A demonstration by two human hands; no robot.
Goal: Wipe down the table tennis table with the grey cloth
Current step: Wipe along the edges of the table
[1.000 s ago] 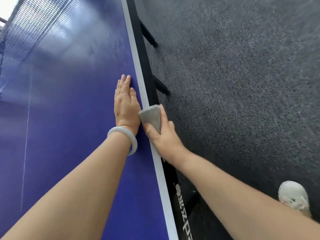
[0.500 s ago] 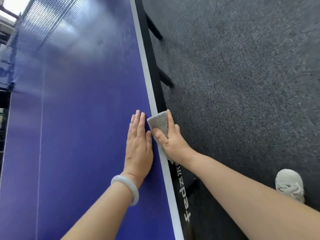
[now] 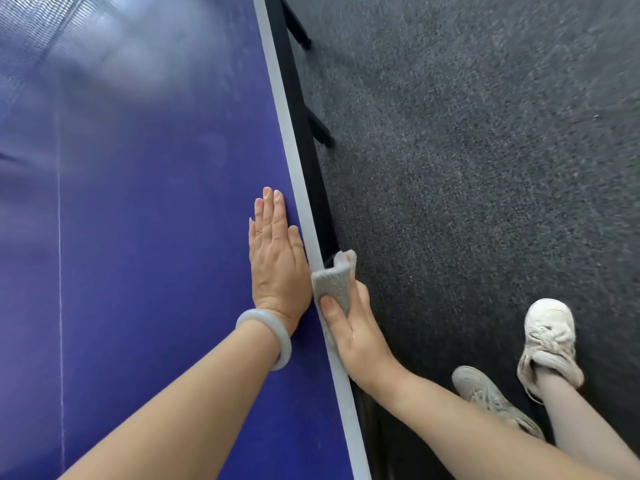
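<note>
The blue table tennis table (image 3: 145, 209) fills the left half of the view, with a white line along its right edge. My left hand (image 3: 275, 258) lies flat on the blue top beside that edge, fingers straight, a pale bangle on the wrist. My right hand (image 3: 353, 327) grips the folded grey cloth (image 3: 334, 284), thumb on top and fingers under the rim. The cloth wraps over the table's edge, touching the white line.
Dark grey carpet (image 3: 485, 168) covers the floor on the right. The table's black frame and legs (image 3: 304, 133) run below the edge. My two white shoes (image 3: 547, 337) stand on the carpet at the lower right. The net shows blurred at the top left.
Both hands have slid back along the table's right edge toward me, the cloth moving with the right hand. The second shoe has come into view.
</note>
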